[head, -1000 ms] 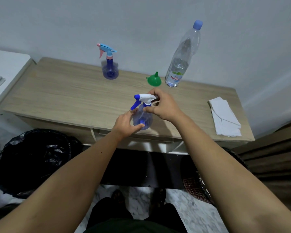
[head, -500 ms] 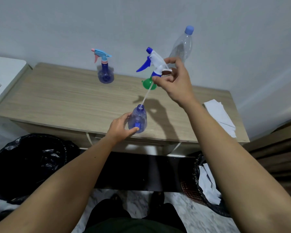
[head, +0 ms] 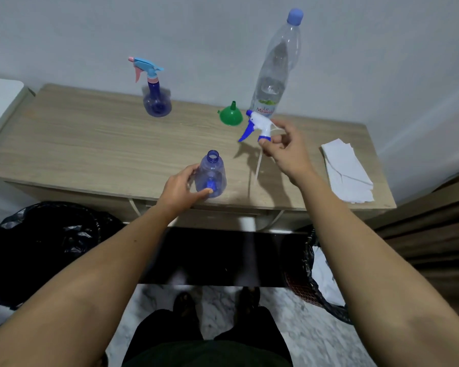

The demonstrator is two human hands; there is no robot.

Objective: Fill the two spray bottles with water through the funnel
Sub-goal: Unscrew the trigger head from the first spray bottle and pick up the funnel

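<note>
Two hands are busy at the near edge of the wooden table [head: 77, 144]. The left hand [head: 182, 190] wraps the open blue bottle [head: 211, 174], which stands upright close to the edge, neck uncapped. The right hand [head: 286, 152] pinches the white-and-blue sprayer head [head: 259, 125] above the table — its thin tube [head: 257, 168] hangs down, tip perhaps just touching the wood. Behind it sits the green funnel [head: 231, 116], spout up, just beside the tall water bottle [head: 276, 75], partly full. The second spray bottle [head: 155, 99], capped, stands well apart at the back left; bare tabletop lies between. Folded tissues [head: 347, 170] rest at the right.
</note>
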